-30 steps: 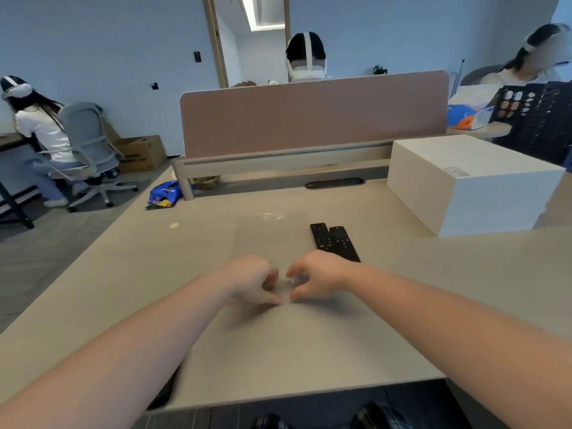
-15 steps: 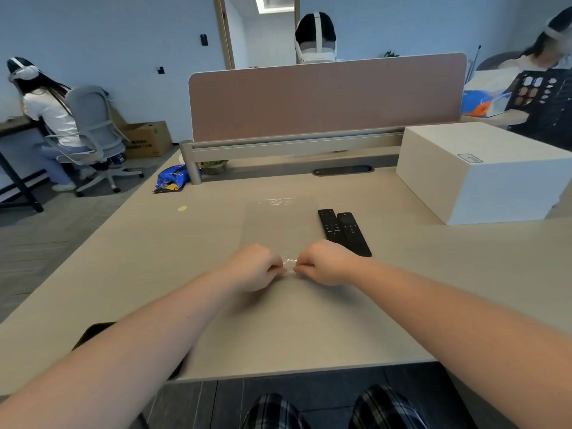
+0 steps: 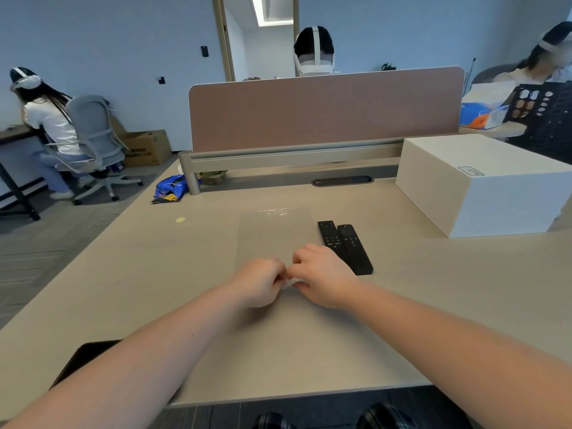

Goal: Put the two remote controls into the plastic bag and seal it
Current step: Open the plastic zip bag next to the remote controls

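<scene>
A clear plastic bag [image 3: 272, 233] lies flat on the beige desk [image 3: 154, 274], its far end glinting. My left hand [image 3: 258, 281] and my right hand [image 3: 322, 275] meet at the bag's near edge, each pinching it with fingertips close together. Two black remote controls lie side by side just right of the bag: the left remote [image 3: 330, 235] and the right remote [image 3: 355, 249]. My right hand partly hides their near left corner.
A large white box [image 3: 483, 184] stands at the right. A pink divider panel [image 3: 322, 109] closes the desk's far side. A dark flat object [image 3: 83, 359] lies at the near left edge. A blue snack bag [image 3: 170, 188] and a yellow dot [image 3: 180, 219] sit far left. People sit beyond.
Both hands stay pinched on the bag's near edge; my right hand's fingers have spread a little over it. The camera has shifted slightly; remotes have not moved.
</scene>
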Tool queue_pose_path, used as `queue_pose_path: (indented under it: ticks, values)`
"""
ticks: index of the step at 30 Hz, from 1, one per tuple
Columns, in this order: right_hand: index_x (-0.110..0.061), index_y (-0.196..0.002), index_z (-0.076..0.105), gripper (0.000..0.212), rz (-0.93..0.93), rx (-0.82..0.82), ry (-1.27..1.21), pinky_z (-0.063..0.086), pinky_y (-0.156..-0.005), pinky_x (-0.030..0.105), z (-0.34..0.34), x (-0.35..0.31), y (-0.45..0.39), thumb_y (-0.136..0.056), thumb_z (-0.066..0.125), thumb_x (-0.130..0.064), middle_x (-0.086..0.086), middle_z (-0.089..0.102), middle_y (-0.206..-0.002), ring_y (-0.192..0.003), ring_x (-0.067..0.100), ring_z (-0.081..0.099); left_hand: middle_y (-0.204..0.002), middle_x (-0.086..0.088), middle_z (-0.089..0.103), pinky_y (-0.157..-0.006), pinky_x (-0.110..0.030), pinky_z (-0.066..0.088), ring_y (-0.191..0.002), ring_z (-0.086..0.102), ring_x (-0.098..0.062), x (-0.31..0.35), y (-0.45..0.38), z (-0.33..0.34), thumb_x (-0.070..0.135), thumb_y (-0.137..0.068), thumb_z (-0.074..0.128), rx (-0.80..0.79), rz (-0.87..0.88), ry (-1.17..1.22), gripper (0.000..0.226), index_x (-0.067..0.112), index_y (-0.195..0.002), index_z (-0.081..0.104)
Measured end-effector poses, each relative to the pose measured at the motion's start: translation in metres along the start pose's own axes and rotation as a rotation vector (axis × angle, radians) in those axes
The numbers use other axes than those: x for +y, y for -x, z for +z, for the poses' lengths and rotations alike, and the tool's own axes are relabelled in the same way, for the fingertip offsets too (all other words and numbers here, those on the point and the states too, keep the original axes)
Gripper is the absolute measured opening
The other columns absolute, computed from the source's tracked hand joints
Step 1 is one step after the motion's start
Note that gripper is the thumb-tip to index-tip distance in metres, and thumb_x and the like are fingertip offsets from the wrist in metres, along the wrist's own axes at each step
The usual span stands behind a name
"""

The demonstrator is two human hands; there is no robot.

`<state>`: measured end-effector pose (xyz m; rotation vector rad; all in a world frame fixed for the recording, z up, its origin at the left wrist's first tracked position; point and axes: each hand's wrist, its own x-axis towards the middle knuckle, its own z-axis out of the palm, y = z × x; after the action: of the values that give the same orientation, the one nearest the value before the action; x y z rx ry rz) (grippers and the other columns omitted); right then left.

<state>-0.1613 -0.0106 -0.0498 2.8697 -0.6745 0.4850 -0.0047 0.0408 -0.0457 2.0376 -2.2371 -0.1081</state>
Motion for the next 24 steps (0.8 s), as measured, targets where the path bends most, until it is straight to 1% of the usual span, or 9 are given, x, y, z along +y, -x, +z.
queue_pose_path:
  ticks: [3, 4, 6, 9, 12, 14, 16, 21, 24]
  values:
    - [-0.026, -0.067, 0.071, 0.02, -0.06, 0.021, 0.07, 0.045, -0.053, 0.022, 0.001, -0.003, 0.002, -0.054, 0.084, -0.033, -0.003, 0.062, -0.066, -0.065, 0.02, 0.061, -0.104, -0.01, 0.069, -0.076, -0.034, 0.048, -0.097, 0.061, -0.033, -0.002, 0.0, 0.0, 0.022, -0.09, 0.052, 0.022, -0.039, 0.074, 0.016, 0.013, -0.095, 0.064]
    - [-0.027, -0.063, 0.07, 0.019, -0.064, 0.015, 0.096, 0.043, -0.052, 0.02, 0.002, -0.003, 0.002, -0.052, 0.084, -0.034, -0.005, 0.06, -0.063, -0.064, 0.018, 0.061, -0.103, -0.009, 0.069, -0.076, -0.034, 0.048, -0.096, 0.061, -0.031, -0.003, -0.001, 0.0, 0.021, -0.09, 0.052, 0.023, -0.043, 0.087, 0.015, 0.013, -0.094, 0.065]
    - [-0.026, -0.056, 0.068, 0.02, -0.053, 0.004, 0.148, 0.039, -0.051, 0.018, 0.006, -0.001, 0.001, -0.048, 0.085, -0.027, -0.007, 0.057, -0.056, -0.06, 0.016, 0.058, -0.103, -0.008, 0.069, -0.078, -0.033, 0.048, -0.096, 0.061, -0.029, -0.004, -0.001, -0.002, 0.017, -0.089, 0.052, 0.025, -0.047, 0.109, 0.015, 0.013, -0.094, 0.065]
    - [-0.022, -0.047, 0.059, 0.027, -0.035, 0.028, 0.169, 0.035, -0.047, 0.018, 0.009, 0.0, 0.0, -0.039, 0.084, -0.015, -0.006, 0.053, -0.05, -0.054, 0.017, 0.055, -0.104, -0.007, 0.069, -0.078, -0.03, 0.047, -0.096, 0.061, -0.027, -0.002, -0.002, -0.004, 0.016, -0.088, 0.052, 0.044, -0.061, 0.138, 0.015, 0.013, -0.094, 0.065]
    - [-0.018, -0.045, 0.057, 0.03, -0.055, 0.035, 0.122, 0.035, -0.042, 0.016, 0.009, -0.002, 0.0, -0.036, 0.084, -0.008, -0.003, 0.051, -0.046, -0.046, 0.019, 0.053, -0.102, -0.006, 0.072, -0.076, -0.027, 0.047, -0.094, 0.063, -0.027, -0.002, 0.0, -0.002, 0.018, -0.088, 0.054, 0.017, -0.05, 0.146, 0.017, 0.014, -0.095, 0.069]
    - [-0.018, -0.046, 0.057, 0.031, -0.043, 0.029, 0.092, 0.033, -0.039, 0.014, 0.011, -0.002, 0.001, -0.035, 0.085, -0.008, -0.003, 0.051, -0.044, -0.043, 0.018, 0.051, -0.099, -0.008, 0.073, -0.076, -0.03, 0.049, -0.094, 0.063, -0.029, -0.002, 0.0, 0.0, 0.021, -0.088, 0.054, -0.027, -0.043, 0.126, 0.019, 0.014, -0.092, 0.071]
    - [-0.019, -0.046, 0.057, 0.032, -0.025, 0.029, 0.065, 0.032, -0.037, 0.014, 0.014, -0.004, 0.002, -0.034, 0.086, -0.009, -0.004, 0.052, -0.045, -0.043, 0.017, 0.052, -0.097, -0.009, 0.073, -0.077, -0.033, 0.052, -0.093, 0.063, -0.031, -0.003, -0.001, 0.001, 0.02, -0.087, 0.053, -0.031, -0.06, 0.097, 0.02, 0.013, -0.09, 0.071]
    - [-0.019, -0.045, 0.059, 0.032, -0.028, 0.052, 0.047, 0.035, -0.037, 0.014, 0.015, -0.005, -0.003, -0.027, 0.084, -0.009, -0.005, 0.054, -0.047, -0.046, 0.016, 0.055, -0.109, -0.009, 0.065, -0.081, -0.036, 0.051, -0.102, 0.059, -0.032, 0.004, -0.006, 0.0, 0.016, -0.089, 0.046, 0.074, -0.082, 0.022, 0.02, 0.014, -0.097, 0.064]
    - [-0.02, -0.045, 0.06, 0.031, -0.036, 0.019, 0.059, 0.038, -0.037, 0.012, 0.017, -0.004, -0.001, -0.026, 0.083, -0.011, -0.006, 0.056, -0.047, -0.046, 0.015, 0.057, -0.108, -0.01, 0.063, -0.079, -0.036, 0.046, -0.103, 0.058, -0.032, 0.006, -0.009, 0.001, 0.013, -0.089, 0.045, 0.146, -0.135, 0.05, 0.016, 0.012, -0.095, 0.06]
